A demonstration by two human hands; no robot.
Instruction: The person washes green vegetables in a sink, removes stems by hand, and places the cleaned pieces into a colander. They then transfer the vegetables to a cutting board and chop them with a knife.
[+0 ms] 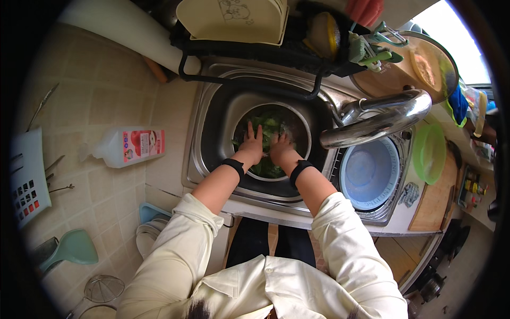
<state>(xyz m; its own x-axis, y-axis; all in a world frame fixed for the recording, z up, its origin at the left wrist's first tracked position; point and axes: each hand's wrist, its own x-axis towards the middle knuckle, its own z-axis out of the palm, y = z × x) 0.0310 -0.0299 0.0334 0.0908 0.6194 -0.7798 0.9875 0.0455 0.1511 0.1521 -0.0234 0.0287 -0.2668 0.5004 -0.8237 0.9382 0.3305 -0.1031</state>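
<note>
Green leafy vegetables [271, 169] lie in water in a round metal basin [306, 129] inside the steel sink [217, 107]. My left hand [252, 144] rests over the leaves with its fingers spread, holding nothing that I can see. Beside it, my right hand [283, 148] has its fingers in the water among the leaves; splashing blurs the fingertips, so any grip is hidden. Both wrists wear black bands. A chrome faucet [370, 123] arches in from the right, its end just beyond the basin.
Right of the sink, a blue plastic basin [368, 171] sits on a wire rack, with a green bowl [429, 153] and a wooden cutting board [432, 199] beyond. A black dish rack [255, 81] overhangs the sink's far side. A white plastic bottle [119, 147] stands at left.
</note>
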